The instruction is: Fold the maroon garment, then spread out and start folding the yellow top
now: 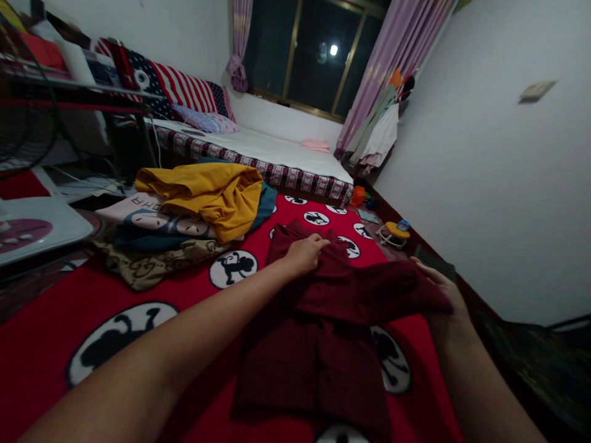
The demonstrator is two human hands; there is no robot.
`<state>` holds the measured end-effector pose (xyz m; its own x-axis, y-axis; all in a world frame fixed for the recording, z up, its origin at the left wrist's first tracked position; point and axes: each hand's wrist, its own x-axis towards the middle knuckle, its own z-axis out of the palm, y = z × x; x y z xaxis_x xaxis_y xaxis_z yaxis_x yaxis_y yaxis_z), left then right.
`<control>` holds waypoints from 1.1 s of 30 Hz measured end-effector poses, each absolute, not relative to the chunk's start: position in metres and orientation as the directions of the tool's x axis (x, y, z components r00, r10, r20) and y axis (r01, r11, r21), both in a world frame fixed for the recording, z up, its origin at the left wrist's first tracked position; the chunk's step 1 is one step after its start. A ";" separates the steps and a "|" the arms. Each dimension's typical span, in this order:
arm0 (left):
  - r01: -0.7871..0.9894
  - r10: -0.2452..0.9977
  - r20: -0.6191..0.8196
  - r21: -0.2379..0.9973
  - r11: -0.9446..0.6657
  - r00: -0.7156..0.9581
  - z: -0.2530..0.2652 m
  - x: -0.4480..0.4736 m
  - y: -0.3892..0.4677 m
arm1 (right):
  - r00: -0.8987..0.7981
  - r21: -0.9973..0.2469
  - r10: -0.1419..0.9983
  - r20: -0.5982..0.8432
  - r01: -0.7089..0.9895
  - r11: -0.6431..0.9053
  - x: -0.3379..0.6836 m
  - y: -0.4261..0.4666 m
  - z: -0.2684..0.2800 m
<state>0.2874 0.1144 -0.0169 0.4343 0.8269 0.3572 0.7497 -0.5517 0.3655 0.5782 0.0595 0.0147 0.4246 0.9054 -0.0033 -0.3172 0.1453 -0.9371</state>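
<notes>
A dark maroon long-sleeved garment lies spread over a red rug with round black-and-white figures, its collar end away from me. My left hand is on its upper part with the fingers closed on the cloth. At the right, my right hand grips the end of a sleeve and holds it out sideways, raised off the rug. Some of its fingers are hidden behind the cloth. To the left sits a heap of clothes, with a mustard-yellow garment on top.
A low bed stands under the window. A cluttered desk and a white tray-like board are at the left. Along the right wall are a small yellow-topped stool and hanging clothes.
</notes>
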 end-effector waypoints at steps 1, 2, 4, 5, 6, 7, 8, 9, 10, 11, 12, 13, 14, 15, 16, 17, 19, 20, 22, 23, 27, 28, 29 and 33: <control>0.773 0.845 0.312 0.354 -0.527 0.434 -0.016 0.291 0.127 | 0.426 -0.939 0.903 -0.050 -0.329 0.104 0.575 0.058 0.018; 0.785 0.857 0.272 0.349 -0.512 0.438 -0.016 0.293 0.137 | 0.424 -0.939 0.901 -0.091 -0.338 0.064 0.573 0.057 0.020; 0.787 0.862 0.225 0.352 -0.506 0.454 -0.018 0.294 0.152 | 0.401 -0.935 0.907 -0.129 -0.353 0.023 0.572 0.055 0.021; 0.782 0.859 0.216 0.357 -0.511 0.463 -0.018 0.294 0.157 | 0.383 -0.934 0.915 -0.127 -0.358 0.020 0.572 0.055 0.021; 0.775 0.856 0.215 0.363 -0.518 0.471 -0.019 0.292 0.161 | 0.366 -0.932 0.923 -0.120 -0.362 0.023 0.574 0.055 0.020; 0.769 0.854 0.217 0.370 -0.521 0.474 -0.019 0.289 0.165 | 0.357 -0.931 0.927 -0.111 -0.365 0.029 0.576 0.055 0.020; 0.765 0.853 0.222 0.377 -0.522 0.473 -0.018 0.286 0.168 | 0.357 -0.929 0.928 -0.105 -0.369 0.037 0.578 0.057 0.020; 0.760 0.853 0.237 0.388 -0.522 0.465 -0.016 0.282 0.173 | 0.367 -0.927 0.925 -0.101 -0.373 0.046 0.580 0.059 0.020; 0.755 0.855 0.268 0.402 -0.518 0.444 -0.013 0.279 0.178 | 0.384 -0.924 0.918 -0.098 -0.377 0.059 0.581 0.062 0.021; 0.750 0.858 0.310 0.420 -0.511 0.411 -0.010 0.276 0.183 | 0.403 -0.921 0.910 -0.093 -0.382 0.075 0.581 0.065 0.022; 0.748 0.861 0.354 0.439 -0.498 0.365 -0.008 0.274 0.189 | 0.418 -0.916 0.904 -0.086 -0.390 0.093 0.580 0.070 0.023; 0.750 0.865 0.394 0.456 -0.478 0.312 -0.006 0.273 0.194 | 0.426 -0.910 0.901 -0.081 -0.401 0.107 0.579 0.076 0.023; 0.756 0.868 0.425 0.470 -0.455 0.258 -0.005 0.274 0.199 | 0.425 -0.902 0.902 -0.081 -0.416 0.115 0.577 0.082 0.022; 0.765 0.872 0.445 0.482 -0.427 0.206 -0.006 0.275 0.201 | 0.418 -0.894 0.904 -0.089 -0.434 0.113 0.575 0.087 0.020; 0.774 0.877 0.448 0.490 -0.401 0.170 -0.009 0.277 0.202 | 0.410 -0.885 0.906 -0.104 -0.455 0.104 0.574 0.093 0.017; 0.777 0.881 0.446 0.496 -0.387 0.154 -0.013 0.279 0.201 | 0.404 -0.875 0.906 -0.125 -0.476 0.092 0.572 0.097 0.013; 0.768 0.876 0.449 0.493 -0.409 0.178 -0.024 0.282 0.191 | 0.410 -0.849 0.894 -0.179 -0.524 0.071 0.571 0.103 0.004; 0.759 0.863 0.458 0.479 -0.441 0.213 -0.030 0.283 0.183 | 0.416 -0.831 0.885 -0.207 -0.552 0.065 0.571 0.103 0.000; 0.736 0.822 0.490 0.433 -0.520 0.292 -0.040 0.279 0.162 | 0.426 -0.791 0.869 -0.252 -0.608 0.069 0.573 0.102 -0.006; 0.721 0.798 0.507 0.412 -0.557 0.327 -0.044 0.275 0.150 | 0.428 -0.777 0.865 -0.261 -0.625 0.075 0.573 0.100 -0.007; 0.622 0.718 0.444 0.367 -0.692 0.537 -0.053 0.249 0.094 | 0.460 -0.805 0.853 -0.245 -0.587 0.085 0.576 0.088 -0.003; 0.598 0.694 0.407 0.353 -0.720 0.594 -0.054 0.242 0.080 | 0.470 -0.813 0.848 -0.244 -0.576 0.085 0.577 0.086 0.000; 0.582 0.673 0.376 0.337 -0.740 0.637 -0.055 0.237 0.068 | 0.480 -0.814 0.844 -0.241 -0.573 0.093 0.576 0.085 0.004; 0.569 0.637 0.353 0.286 -0.771 0.685 -0.052 0.229 0.032 | 0.493 -0.811 0.856 -0.157 -0.558 0.172 0.558 0.088 0.023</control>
<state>0.2290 0.0315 -0.0524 0.6852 0.6370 0.3533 0.5694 -0.7709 0.2857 0.5576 0.0876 0.0228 0.4926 0.8560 -0.1570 -0.5584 0.1725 -0.8115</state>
